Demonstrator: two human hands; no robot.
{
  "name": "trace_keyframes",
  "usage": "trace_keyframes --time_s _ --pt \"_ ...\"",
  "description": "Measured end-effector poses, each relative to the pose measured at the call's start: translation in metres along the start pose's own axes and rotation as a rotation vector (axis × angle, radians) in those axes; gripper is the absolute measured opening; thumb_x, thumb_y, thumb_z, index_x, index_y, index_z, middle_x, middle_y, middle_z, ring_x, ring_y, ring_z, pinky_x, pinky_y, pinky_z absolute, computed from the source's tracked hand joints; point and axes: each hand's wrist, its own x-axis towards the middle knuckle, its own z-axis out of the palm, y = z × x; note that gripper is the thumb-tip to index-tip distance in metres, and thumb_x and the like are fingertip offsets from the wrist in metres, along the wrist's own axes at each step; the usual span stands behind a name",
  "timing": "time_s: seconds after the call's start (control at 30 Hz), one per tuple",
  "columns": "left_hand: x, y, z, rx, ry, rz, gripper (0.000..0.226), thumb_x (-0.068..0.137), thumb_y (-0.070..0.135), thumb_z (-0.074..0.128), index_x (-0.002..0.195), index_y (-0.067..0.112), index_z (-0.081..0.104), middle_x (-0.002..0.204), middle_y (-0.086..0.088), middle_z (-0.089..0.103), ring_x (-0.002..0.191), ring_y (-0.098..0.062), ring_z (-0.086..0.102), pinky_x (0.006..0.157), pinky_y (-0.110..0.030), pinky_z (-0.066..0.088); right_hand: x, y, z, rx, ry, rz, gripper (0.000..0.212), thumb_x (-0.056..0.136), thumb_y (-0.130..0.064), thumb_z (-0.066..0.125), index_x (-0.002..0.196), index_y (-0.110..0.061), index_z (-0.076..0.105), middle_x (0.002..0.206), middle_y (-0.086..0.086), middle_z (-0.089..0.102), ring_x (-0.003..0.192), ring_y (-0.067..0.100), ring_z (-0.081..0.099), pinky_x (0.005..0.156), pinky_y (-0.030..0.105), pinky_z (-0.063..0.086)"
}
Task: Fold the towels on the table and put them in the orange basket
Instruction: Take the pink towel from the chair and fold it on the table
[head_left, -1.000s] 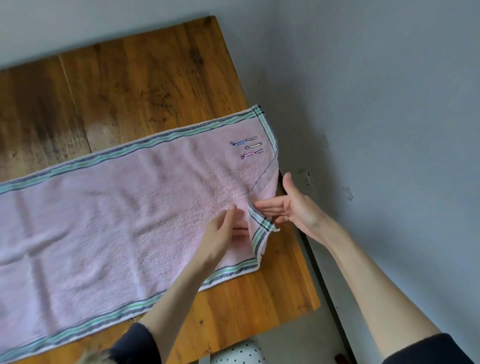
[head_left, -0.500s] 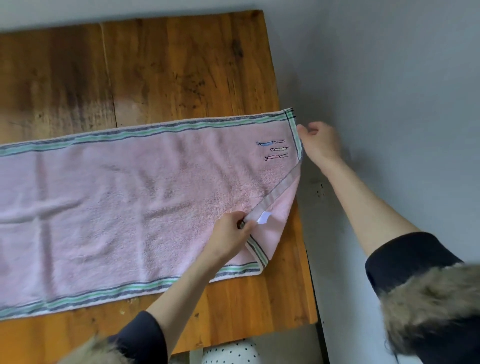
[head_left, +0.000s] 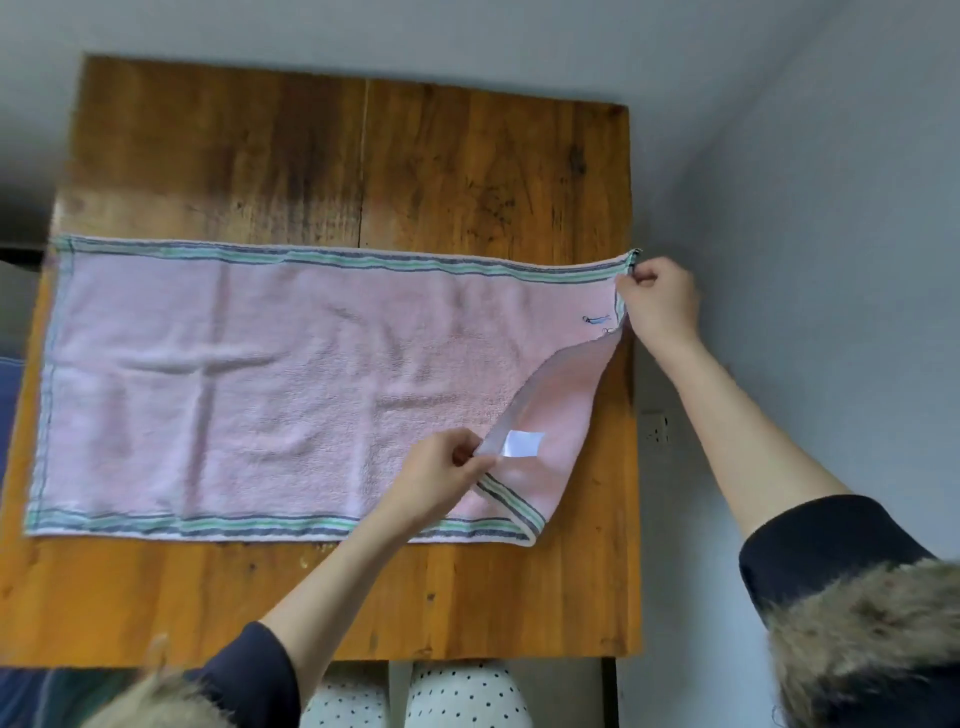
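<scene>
A pink towel with green and grey striped borders lies spread across the wooden table. Its near right corner is turned over, showing a white label. My left hand pinches that turned-over edge beside the label. My right hand pinches the far right corner of the towel at the table's right edge and lifts it slightly. The orange basket is not in view.
A grey wall runs close along the table's right side, with a wall socket low on it. Bare wood shows behind and in front of the towel. Spotted fabric sits below the near edge. Something blue is at the far left.
My right hand moved from the near corner up to the far right corner and took hold of it. My left hand now pinches the turned-over edge. The view has swung left, showing the whole towel.
</scene>
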Motion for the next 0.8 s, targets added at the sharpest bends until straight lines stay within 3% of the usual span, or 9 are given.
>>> trace_keyframes --time_s 0.1,0.17,0.23,0.37,0.47,0.63,0.8 --pt "-0.026 -0.020 -0.030 -0.043 0.082 -0.043 0.018 0.090 0.018 0.058 0.080 0.004 0.063 0.074 -0.015 0.064 0.071 -0.027 0.059 0.066 -0.035 0.046 -0.032 -0.036 0.010 0.074 -0.019 -0.010 0.015 0.092 -0.022 0.056 0.101 -0.011 0.061 0.099 0.006 0.066 0.088 0.020 0.063 0.077 0.036 0.056" --pt "-0.045 -0.035 -0.050 -0.076 0.147 -0.065 0.016 0.090 0.019 0.058 0.079 0.009 0.065 0.075 -0.011 0.066 0.075 -0.026 0.063 0.070 -0.038 0.050 -0.058 -0.060 0.022 0.121 -0.045 -0.023 0.010 0.093 -0.024 0.056 0.097 -0.015 0.059 0.092 0.000 0.063 0.087 0.018 0.064 0.077 0.038 0.058" --pt "-0.063 -0.046 -0.070 -0.115 0.211 -0.066 0.017 0.090 0.021 0.059 0.075 0.014 0.063 0.071 -0.002 0.066 0.071 -0.019 0.063 0.067 -0.030 0.048 -0.080 -0.085 0.035 0.157 -0.078 -0.056 0.007 0.093 -0.025 0.056 0.094 -0.018 0.057 0.088 -0.002 0.061 0.084 0.015 0.063 0.074 0.034 0.058" --pt "-0.094 -0.067 -0.114 -0.141 0.321 -0.030 0.018 0.088 0.019 0.057 0.077 0.006 0.062 0.070 -0.008 0.063 0.066 -0.015 0.055 0.062 -0.027 0.040 -0.111 -0.142 0.060 0.161 -0.126 -0.137 0.018 0.093 -0.027 0.056 0.100 -0.012 0.062 0.090 -0.001 0.061 0.085 0.014 0.063 0.069 0.027 0.057" --pt "-0.118 -0.085 -0.152 -0.203 0.399 0.008 0.017 0.084 0.013 0.059 0.068 0.011 0.057 0.058 0.005 0.053 0.055 -0.006 0.045 0.055 -0.019 0.035 -0.123 -0.188 0.078 0.169 -0.143 -0.175 0.022 0.092 -0.026 0.056 0.104 -0.010 0.065 0.093 0.000 0.062 0.083 0.014 0.063 0.065 0.023 0.057" --pt "-0.150 -0.119 -0.210 -0.323 0.521 0.003 0.017 0.072 0.018 0.059 0.065 0.004 0.056 0.059 0.001 0.050 0.056 -0.008 0.043 0.056 -0.020 0.033 -0.145 -0.256 0.119 0.191 -0.239 -0.213 0.016 0.089 -0.020 0.058 0.094 -0.007 0.066 0.090 0.009 0.067 0.070 0.015 0.066 0.064 0.031 0.059" --pt "-0.162 -0.164 -0.244 -0.359 0.648 -0.053 0.015 0.080 0.006 0.061 0.066 0.003 0.057 0.062 -0.002 0.052 0.058 -0.009 0.043 0.057 -0.019 0.034 -0.169 -0.304 0.173 0.159 -0.324 -0.273 0.012 0.088 -0.017 0.057 0.085 -0.008 0.064 0.079 0.009 0.066 0.060 0.013 0.064 0.051 0.021 0.051"
